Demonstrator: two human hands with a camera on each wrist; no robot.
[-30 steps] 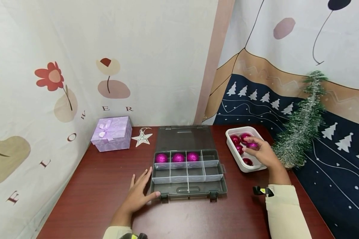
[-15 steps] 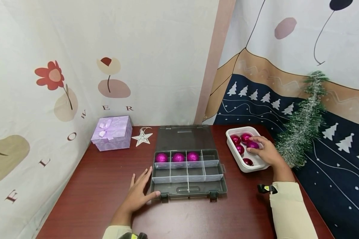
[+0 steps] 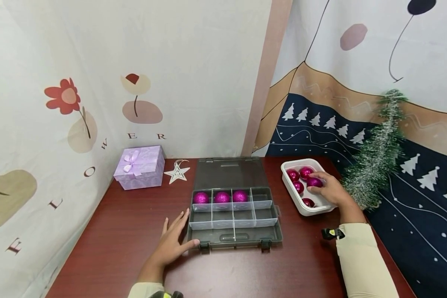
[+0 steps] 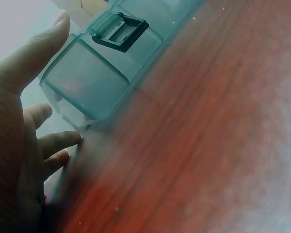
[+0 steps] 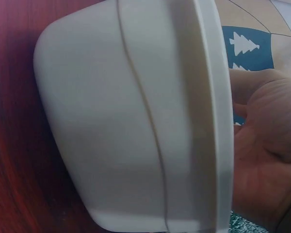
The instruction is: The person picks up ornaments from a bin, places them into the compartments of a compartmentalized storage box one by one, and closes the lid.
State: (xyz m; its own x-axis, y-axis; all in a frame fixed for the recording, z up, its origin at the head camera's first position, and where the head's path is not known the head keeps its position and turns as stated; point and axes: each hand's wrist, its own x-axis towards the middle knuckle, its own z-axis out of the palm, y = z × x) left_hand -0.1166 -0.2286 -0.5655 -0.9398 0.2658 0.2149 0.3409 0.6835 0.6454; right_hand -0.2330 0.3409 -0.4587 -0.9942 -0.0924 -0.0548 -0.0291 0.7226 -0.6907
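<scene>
In the head view my right hand (image 3: 331, 191) reaches into a white plastic tub (image 3: 296, 199). Its thumb and fingers pinch a glittery purple Christmas bauble (image 3: 314, 182); the right wrist view hides those fingertips behind the tub's wall (image 5: 116, 121). Several shiny magenta baubles (image 3: 292, 174) lie around it in the tub. My left hand (image 3: 171, 242) lies with spread, straight fingers at the left side of a grey see-through compartment box (image 3: 234, 245), its thumb at the front left corner. Three glittery purple baubles (image 3: 222, 197) sit in the back row, one per compartment; the rightmost back compartment holds none.
The box's lid (image 3: 231, 174) lies folded back toward the wall. A lilac gift box (image 3: 141, 167) and a white star ornament (image 3: 177, 172) stand at the back left. Beyond the tub, at the right, is a small tinsel tree (image 3: 374, 161).
My right hand has lowered into the tub, and its thumb and fingers have closed around the purple bauble. The left hand and the compartment box have stayed put.
</scene>
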